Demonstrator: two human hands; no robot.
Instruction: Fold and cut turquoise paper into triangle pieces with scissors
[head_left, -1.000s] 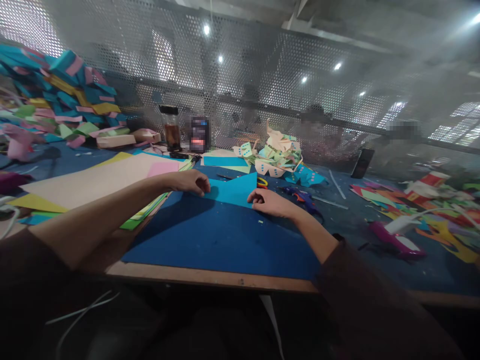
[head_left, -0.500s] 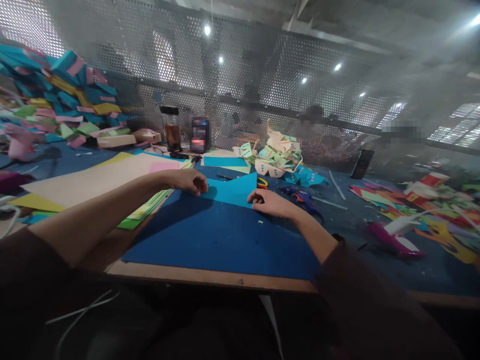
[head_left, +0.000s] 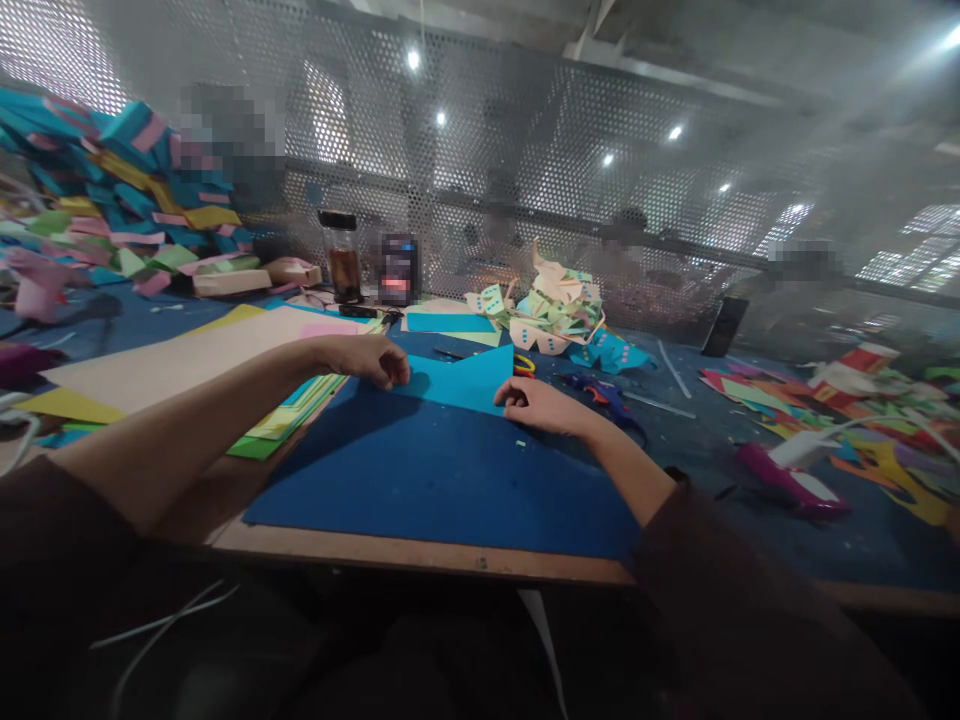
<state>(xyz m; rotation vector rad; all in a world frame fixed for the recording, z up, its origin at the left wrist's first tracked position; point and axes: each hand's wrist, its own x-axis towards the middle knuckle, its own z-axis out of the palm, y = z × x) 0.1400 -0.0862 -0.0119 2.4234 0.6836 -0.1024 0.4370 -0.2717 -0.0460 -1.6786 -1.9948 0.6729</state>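
Blue paper [head_left: 461,388] lies between the two hands on the worktop [head_left: 450,490], looking flat or nearly so. Far edge: a peak at the right end, a dip beside it; fold or cut, cannot tell.

Left hand [head_left: 358,358]: fingers curled at the paper's left end; whether they pinch or only rest, cannot tell. Right hand [head_left: 547,405]: fingers bent, tips at the near right corner; probably a light hold-down, underside hidden.

Method, my reading: steadying and smoothing the sheet. Use the right fingertips as anchor; work the left outward with light, even pressure. Pushing inward would likely buckle the middle. Watch that the near edge runs straight. Pale scrap [head_left: 520,443] just in front of the right hand: best kept from under the paper. Scissors [head_left: 529,374], handles just behind the peak, could snag it. Left forearm crosses stacked sheets [head_left: 283,425]; lift it to avoid dragging them.
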